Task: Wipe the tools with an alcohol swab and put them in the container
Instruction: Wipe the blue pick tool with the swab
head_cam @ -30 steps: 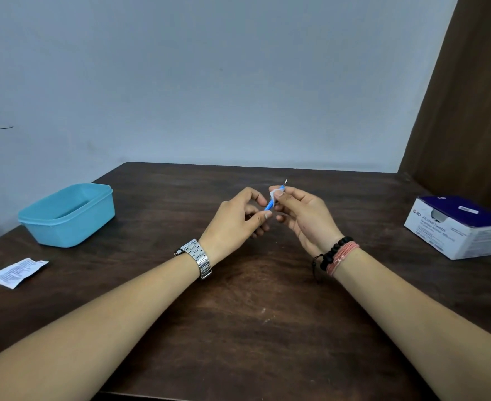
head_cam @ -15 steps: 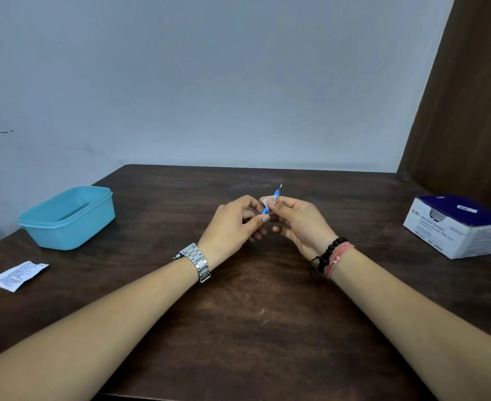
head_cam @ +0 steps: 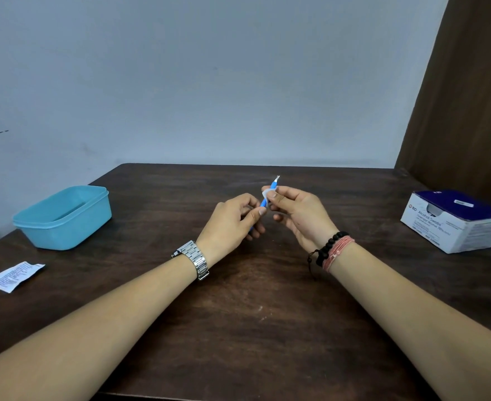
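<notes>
A thin blue-handled tool (head_cam: 272, 186) with a small metal forked tip stands nearly upright above the table's middle. My left hand (head_cam: 232, 220) pinches its lower handle between thumb and fingers. My right hand (head_cam: 297, 212) pinches a small white alcohol swab (head_cam: 265, 194) wrapped around the upper handle, just below the metal tip. The light blue plastic container (head_cam: 64, 217) stands open at the left of the dark wooden table (head_cam: 238, 328), well apart from both hands. Its inside is mostly hidden from this angle.
A torn white swab wrapper (head_cam: 15, 276) lies near the table's left edge, in front of the container. A white and purple alcohol swab box (head_cam: 455, 221) sits at the right. A pale wall runs behind the table and a brown panel stands at the far right.
My right hand with the swab has slid up the handle toward the metal tip. My left hand keeps its hold low on the tool. Both hands sit slightly higher and farther from me.
</notes>
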Demonstrator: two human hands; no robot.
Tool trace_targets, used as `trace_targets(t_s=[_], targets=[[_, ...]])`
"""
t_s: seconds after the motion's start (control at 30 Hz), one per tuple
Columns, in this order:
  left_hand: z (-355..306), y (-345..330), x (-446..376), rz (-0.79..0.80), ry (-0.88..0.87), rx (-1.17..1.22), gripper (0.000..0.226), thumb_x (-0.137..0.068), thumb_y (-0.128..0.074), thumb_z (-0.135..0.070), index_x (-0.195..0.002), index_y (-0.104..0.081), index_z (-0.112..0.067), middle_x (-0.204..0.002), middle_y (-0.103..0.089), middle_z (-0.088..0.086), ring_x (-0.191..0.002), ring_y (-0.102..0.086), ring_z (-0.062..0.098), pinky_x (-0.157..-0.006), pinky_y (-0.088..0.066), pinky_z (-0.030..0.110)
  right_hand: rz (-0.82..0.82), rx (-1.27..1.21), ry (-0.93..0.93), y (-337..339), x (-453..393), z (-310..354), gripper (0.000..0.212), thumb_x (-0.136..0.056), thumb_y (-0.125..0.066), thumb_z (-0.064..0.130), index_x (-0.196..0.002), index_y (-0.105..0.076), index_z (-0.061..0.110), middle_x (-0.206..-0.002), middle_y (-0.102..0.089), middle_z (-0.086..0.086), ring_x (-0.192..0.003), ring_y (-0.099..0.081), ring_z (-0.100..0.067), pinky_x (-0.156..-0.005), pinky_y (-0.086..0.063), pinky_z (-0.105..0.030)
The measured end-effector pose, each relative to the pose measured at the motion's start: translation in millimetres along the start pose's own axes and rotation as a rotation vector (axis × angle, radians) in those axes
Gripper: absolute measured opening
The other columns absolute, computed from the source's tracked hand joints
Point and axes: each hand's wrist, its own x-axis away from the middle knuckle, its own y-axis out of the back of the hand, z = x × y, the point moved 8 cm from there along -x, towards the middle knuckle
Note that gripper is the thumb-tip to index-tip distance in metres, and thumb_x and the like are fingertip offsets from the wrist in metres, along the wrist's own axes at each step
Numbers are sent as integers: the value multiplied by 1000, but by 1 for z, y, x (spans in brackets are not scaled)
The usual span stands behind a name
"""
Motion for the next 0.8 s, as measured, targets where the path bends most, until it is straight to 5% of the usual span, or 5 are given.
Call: trace_targets(t_s=[0.3,0.8], targets=[[3,2,0,-12,5,-49,14,-100,-56,-24,-100,-63,-12,-72,-73,2,-62,-70,10,-59,-58,23,-21,46,12,-2,2,-1,18,-87,-72,19,-105,-72,18,-87,-73,5,-73,-58,-4,-60,-45,-20],[5,0,-1,13,53,121,15,-101,-54,-24,-98,-63,-12,-73,-74,6,-65,-72,16,-63,-60,28,127,-64,38,-10,3,7,25,-97,-50,-2,-107,-69,10,-100,-73,-4,-75,-64,-5,-66,-51,-17]])
